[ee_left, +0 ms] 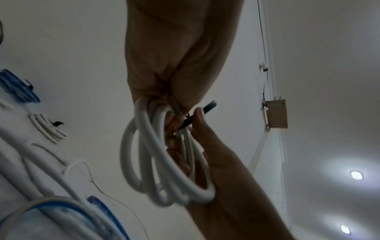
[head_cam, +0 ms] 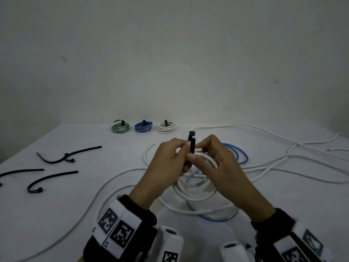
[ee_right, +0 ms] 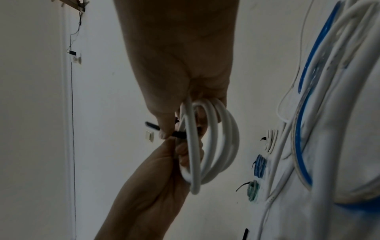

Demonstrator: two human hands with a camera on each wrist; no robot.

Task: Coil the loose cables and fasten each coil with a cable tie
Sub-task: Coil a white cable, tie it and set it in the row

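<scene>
White cable coil (head_cam: 196, 184) hangs above the table (head_cam: 56, 214), near the middle, gathered at its top between both hands. The left hand (head_cam: 166, 167) has its fingers curled round the coil's strands and pinches a black cable tie (head_cam: 192, 146) that stands upright against the bundle; the right hand (head_cam: 221, 163) grasps the same strands from the other side, its thumb pressed against the tie. Under the coil, loose white cables (head_cam: 283, 161) and a loose blue cable (head_cam: 217, 217) sprawl across the table toward the right. At the far edge sit three tied coils in a row: a green coil (head_cam: 120, 127) on the left, a blue coil (head_cam: 144, 127) in the middle, and a white tied coil (head_cam: 167, 127) on the right. Spare black ties (head_cam: 54, 178) lie well apart on the left side.
</scene>
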